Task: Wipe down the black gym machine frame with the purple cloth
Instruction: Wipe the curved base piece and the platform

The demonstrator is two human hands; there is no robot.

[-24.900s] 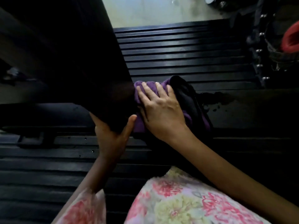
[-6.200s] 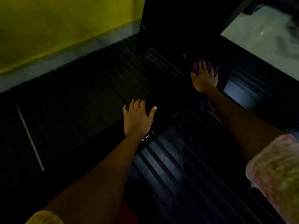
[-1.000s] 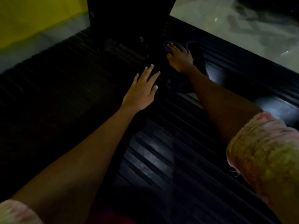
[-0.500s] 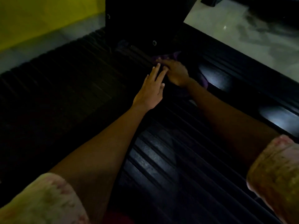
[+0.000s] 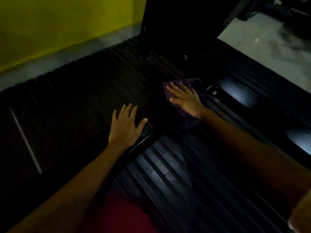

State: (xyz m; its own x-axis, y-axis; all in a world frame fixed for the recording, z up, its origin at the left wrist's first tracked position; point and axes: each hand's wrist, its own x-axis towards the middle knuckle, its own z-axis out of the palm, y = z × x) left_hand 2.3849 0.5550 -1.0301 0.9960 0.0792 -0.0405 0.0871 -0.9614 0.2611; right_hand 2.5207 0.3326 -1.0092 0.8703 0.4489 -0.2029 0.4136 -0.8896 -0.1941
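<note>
The black gym machine frame (image 5: 175, 31) rises as a dark upright at the top centre, with a low base rail running toward me. My right hand (image 5: 185, 98) lies flat with straight fingers on the purple cloth (image 5: 188, 81), pressing it onto the base just in front of the upright. My left hand (image 5: 126, 126) rests flat, fingers spread, on the near end of the rail (image 5: 146, 133), a hand's width left of the cloth. Most of the cloth is hidden under my palm.
Black ribbed rubber matting (image 5: 168, 174) covers the floor around the machine. A yellow wall (image 5: 58, 22) with a pale skirting stands at the back left. Pale bare floor (image 5: 269, 51) lies at the upper right. A thin pale line (image 5: 25, 140) crosses the mat at left.
My right hand has slid the cloth back toward me along the base, away from the upright. My left hand has drawn back, apart from the right hand, and now lies flat on the rail end.
</note>
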